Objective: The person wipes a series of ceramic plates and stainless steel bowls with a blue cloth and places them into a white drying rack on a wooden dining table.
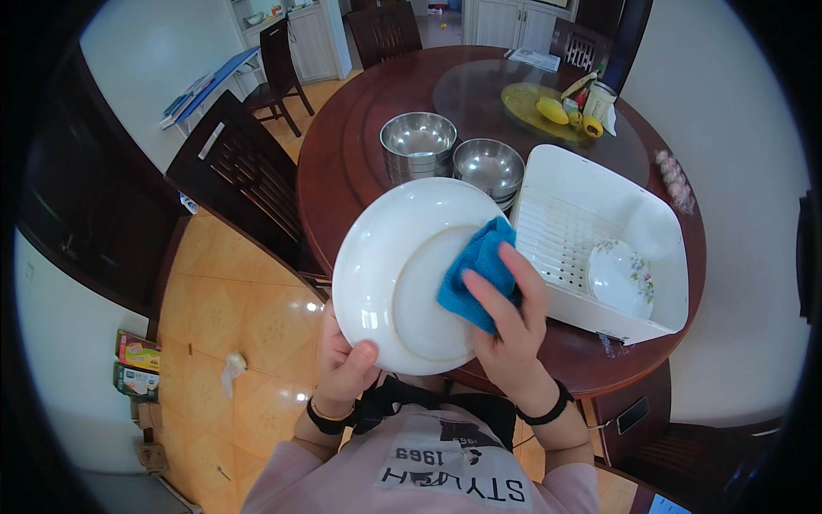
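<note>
A white ceramic plate [385,270] is held up over the near edge of the table, its underside with the foot ring facing me. My left hand [347,360] grips the plate's lower left rim, thumb on the near face and fingers behind. In my right hand [510,315] is a folded blue cloth [478,273], pressed against the right part of the plate's underside. A white dish rack [597,315] stands to the right, close to my right hand. Inside it, a floral-patterned white dish [620,279] leans at the right end.
Stacked stainless steel bowls [417,144] and a second stack of metal bowls [489,168] stand behind the plate on the round wooden table [347,128]. Mangoes [552,110] lie on the glass turntable [462,96]. A dark wooden chair [250,180] is at the left.
</note>
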### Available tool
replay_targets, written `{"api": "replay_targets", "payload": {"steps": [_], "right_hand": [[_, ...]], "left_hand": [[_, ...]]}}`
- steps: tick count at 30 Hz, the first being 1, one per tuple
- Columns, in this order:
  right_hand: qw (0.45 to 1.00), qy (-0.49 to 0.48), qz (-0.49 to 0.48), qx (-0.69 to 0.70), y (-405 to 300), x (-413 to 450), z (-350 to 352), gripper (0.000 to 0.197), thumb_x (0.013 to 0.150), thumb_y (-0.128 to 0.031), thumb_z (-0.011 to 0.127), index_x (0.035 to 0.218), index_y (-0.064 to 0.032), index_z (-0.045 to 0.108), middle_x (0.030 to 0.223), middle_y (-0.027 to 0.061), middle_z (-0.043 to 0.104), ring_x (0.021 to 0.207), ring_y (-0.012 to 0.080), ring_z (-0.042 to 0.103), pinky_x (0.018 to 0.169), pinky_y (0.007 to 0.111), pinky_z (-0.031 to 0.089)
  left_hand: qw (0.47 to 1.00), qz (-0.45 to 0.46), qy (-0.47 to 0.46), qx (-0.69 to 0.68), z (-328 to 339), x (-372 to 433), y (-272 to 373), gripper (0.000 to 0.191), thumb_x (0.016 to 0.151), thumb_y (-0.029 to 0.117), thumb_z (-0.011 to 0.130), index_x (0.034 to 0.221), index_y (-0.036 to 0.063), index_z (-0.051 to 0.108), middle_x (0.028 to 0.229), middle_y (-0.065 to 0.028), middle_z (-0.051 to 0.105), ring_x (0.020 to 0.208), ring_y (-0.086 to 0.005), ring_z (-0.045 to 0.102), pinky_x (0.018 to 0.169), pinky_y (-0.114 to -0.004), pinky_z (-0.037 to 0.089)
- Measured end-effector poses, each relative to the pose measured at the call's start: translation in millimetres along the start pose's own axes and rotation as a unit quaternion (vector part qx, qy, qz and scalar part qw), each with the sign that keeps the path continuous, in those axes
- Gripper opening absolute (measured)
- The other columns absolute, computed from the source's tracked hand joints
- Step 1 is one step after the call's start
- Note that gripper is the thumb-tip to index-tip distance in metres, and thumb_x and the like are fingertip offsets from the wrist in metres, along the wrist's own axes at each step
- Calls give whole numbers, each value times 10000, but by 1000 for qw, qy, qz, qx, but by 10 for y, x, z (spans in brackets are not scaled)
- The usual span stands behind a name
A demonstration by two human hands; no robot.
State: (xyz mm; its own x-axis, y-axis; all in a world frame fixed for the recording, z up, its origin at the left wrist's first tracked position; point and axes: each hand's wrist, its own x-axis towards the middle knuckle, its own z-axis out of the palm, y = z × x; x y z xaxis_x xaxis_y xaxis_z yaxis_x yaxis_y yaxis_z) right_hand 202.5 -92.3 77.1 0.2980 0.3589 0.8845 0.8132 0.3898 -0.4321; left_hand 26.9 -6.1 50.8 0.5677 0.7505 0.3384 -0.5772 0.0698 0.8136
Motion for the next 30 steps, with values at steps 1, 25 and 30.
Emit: {"api": "replay_targets", "payload": {"steps": [1, 25, 30], "right_hand": [[993, -62, -14, -97, -11, 52, -33, 451, 710, 61, 588, 1140, -59, 652, 1290, 209, 494, 1181, 387, 481, 1001, 431, 393], [960, -271, 35, -63, 12, -40, 92, 495, 833, -81, 592, 1314, -13, 496, 1443, 239, 336, 1305, 435, 363, 1049, 477, 348], [964, -265, -17, 10, -173, -414, 85, 450, 826, -41, 569, 1275, -54, 548, 1418, 198, 388, 1284, 389, 414, 1062, 453, 361]], "left_hand": [[1000, 8, -3, 1, 1, -7, -9, 704, 847, 261, 652, 1380, 13, 265, 1362, -166, 421, 1239, -249, 464, 1018, -383, 403], [999, 27, 47, -2, -90, 34, -64, 654, 862, 210, 630, 1373, 16, 271, 1335, -134, 437, 1210, -222, 471, 1017, -378, 398], [999, 21, 36, -8, -127, 76, -110, 656, 856, 219, 638, 1372, 31, 280, 1320, -136, 452, 1190, -224, 489, 1000, -370, 417]]}}
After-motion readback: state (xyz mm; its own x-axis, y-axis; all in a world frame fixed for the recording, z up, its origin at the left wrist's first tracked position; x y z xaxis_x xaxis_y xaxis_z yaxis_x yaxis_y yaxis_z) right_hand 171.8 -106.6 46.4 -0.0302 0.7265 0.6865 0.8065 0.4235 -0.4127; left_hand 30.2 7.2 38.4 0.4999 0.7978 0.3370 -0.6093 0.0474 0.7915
